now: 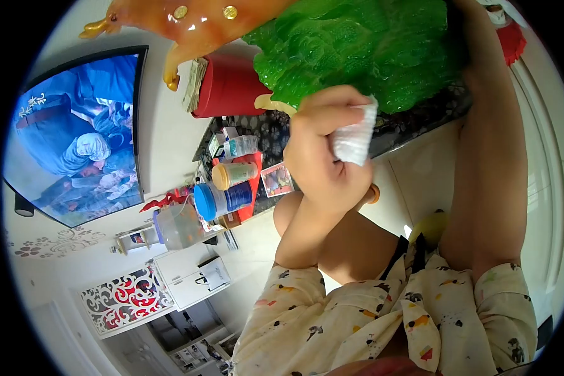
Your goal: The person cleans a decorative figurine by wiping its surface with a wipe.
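Observation:
My left hand (pixel 329 150) is closed around a folded white cloth or tissue (pixel 355 135), which sticks out between the thumb and fingers. The cloth lies close to the edge of a shiny green leafy ornament (pixel 357 53). An orange translucent figure with gold coins and golden tips (pixel 200 22) adjoins the green part. My right hand (pixel 476 44) is at the far side of the ornament, at the top right; its fingers are hidden in shadow.
The dark patterned surface (pixel 391 135) bears a red container (pixel 229 84), a blue-lidded jar (pixel 222 200), a yellow-lidded jar (pixel 234 175) and a large clear jar (pixel 182 225). A screen (pixel 78 135) is on the wall. A white cabinet (pixel 185 276) stands farther back.

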`<state>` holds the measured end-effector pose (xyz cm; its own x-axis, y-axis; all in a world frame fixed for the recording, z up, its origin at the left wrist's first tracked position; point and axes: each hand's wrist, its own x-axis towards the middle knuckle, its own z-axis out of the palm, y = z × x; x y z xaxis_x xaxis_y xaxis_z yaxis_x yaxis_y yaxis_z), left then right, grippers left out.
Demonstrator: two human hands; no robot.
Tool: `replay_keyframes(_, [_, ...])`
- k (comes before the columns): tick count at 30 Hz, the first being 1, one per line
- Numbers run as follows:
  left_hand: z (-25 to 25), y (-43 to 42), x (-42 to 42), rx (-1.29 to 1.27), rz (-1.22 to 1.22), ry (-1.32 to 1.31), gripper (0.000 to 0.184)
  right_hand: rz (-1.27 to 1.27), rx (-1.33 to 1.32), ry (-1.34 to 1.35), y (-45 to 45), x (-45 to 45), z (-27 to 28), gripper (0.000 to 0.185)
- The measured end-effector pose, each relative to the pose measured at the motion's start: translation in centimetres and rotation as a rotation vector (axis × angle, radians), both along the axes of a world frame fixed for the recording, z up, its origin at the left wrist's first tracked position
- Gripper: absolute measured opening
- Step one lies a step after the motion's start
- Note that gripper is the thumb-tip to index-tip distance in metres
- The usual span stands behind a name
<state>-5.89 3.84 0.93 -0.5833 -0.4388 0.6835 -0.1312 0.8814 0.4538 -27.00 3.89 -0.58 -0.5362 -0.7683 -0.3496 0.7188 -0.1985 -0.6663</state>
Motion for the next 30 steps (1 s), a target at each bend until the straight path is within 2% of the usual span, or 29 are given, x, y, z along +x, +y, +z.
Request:
replay_keyframes(2, [-0.6, -0.1, -0.4, -0.009, 0.027, 0.090, 0.021, -0.031, -0.054, 0.053, 0.6, 0.2, -0.3, 0.025])
replay_keyframes(5, [-0.7, 0.2, -0.7, -0.113, 0.085, -0.022, 0.021, -0.046, -0.059, 0.060, 0.1, 0.0, -0.8, 0.024])
replay_keyframes(8, [-0.6, 0.1, -0.9, -0.271, 0.146, -0.145, 0.032, -0.046, -0.054, 0.029, -0.1, 0.0, -0.7, 0.024])
replay_keyframes(11, [-0.1, -0.1, -1.2, -0.315, 0.165, -0.181, 0.038, -0.045, -0.100, 0.050, 0.8, 0.7, 0.1, 0.023])
replay_keyframes(15, [1.0, -0.2, -1.2, -0.243, 0.146, -0.248, 0.038, -0.045, -0.039, -0.006, 0.1, 0.3, 0.3, 0.025])
replay_keyframes(17, [1.3, -0.4, -1.2, -0.242, 0.124, -0.270, 0.038, -0.022, 0.072, -0.059, 0.0, 0.0, 1.6, 0.025])
replay_keyframes(19, [1.4, -0.5, -1.2, -0.251, 0.107, -0.282, 0.034, -0.008, 0.055, -0.068, 0.0, 0.0, 1.4, 0.026])
replay_keyframes(21, [1.5, -0.6, -1.1, -0.243, 0.084, -0.296, 0.030, -0.003, -0.086, -0.033, 0.0, 0.2, -0.3, 0.026])
replay_keyframes(26, [1.1, -0.8, -0.6, -0.241, 0.055, -0.277, 0.023, -0.022, -0.063, -0.013, 0.0, 0.1, -0.6, 0.025])
replay_keyframes(30, [0.1, -0.1, -0.9, -0.207, 0.125, -0.181, 0.026, -0.001, -0.018, -0.034, 0.3, 0.3, 0.3, 0.025])
